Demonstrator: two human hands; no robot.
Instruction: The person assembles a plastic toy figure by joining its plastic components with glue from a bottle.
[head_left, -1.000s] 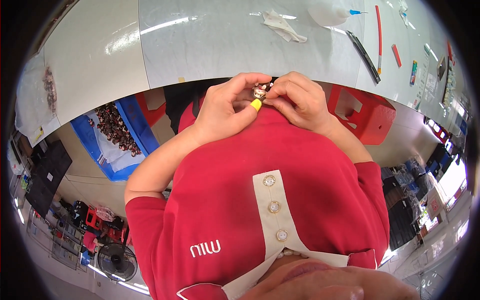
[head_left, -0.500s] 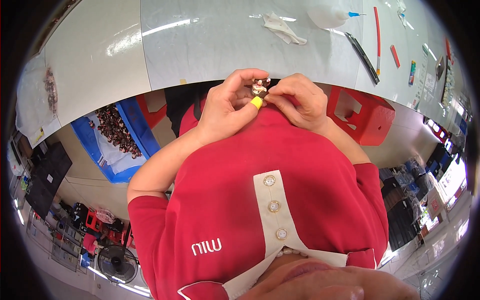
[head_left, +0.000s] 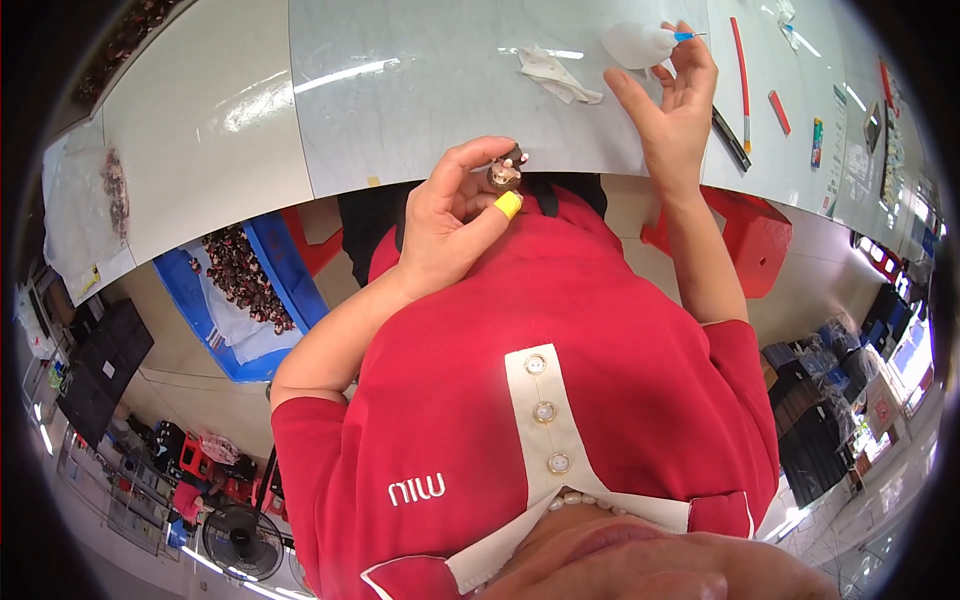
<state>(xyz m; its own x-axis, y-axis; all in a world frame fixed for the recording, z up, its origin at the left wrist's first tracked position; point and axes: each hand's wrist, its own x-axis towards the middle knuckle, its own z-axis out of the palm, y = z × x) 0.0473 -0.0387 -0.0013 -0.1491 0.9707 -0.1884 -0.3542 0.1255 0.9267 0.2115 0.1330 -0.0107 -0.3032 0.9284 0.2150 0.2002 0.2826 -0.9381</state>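
My left hand (head_left: 447,225) pinches a small dark brown figurine (head_left: 506,172) with pale and pink parts, near the table's front edge. A yellow cover wraps the tip of its thumb. Over the table, my right hand (head_left: 672,112) is open, thumb and fingers apart, with nothing in its grasp. Right by its fingertips lies a translucent white squeeze bottle (head_left: 636,46) with a blue needle tip. Whether the fingers touch the bottle, I cannot tell.
A crumpled white tissue (head_left: 557,75) lies mid-table. Farther right are a black tool (head_left: 731,138), a red-handled brush (head_left: 741,75) and a red stick (head_left: 779,112). Below the left edge, a blue bin (head_left: 290,265) holds many similar figurines. A red stool (head_left: 752,240) stands under the table.
My right hand has left the figurine and moved up and right to the squeeze bottle, its fingers spreading. My left hand still holds the figurine, almost in place.
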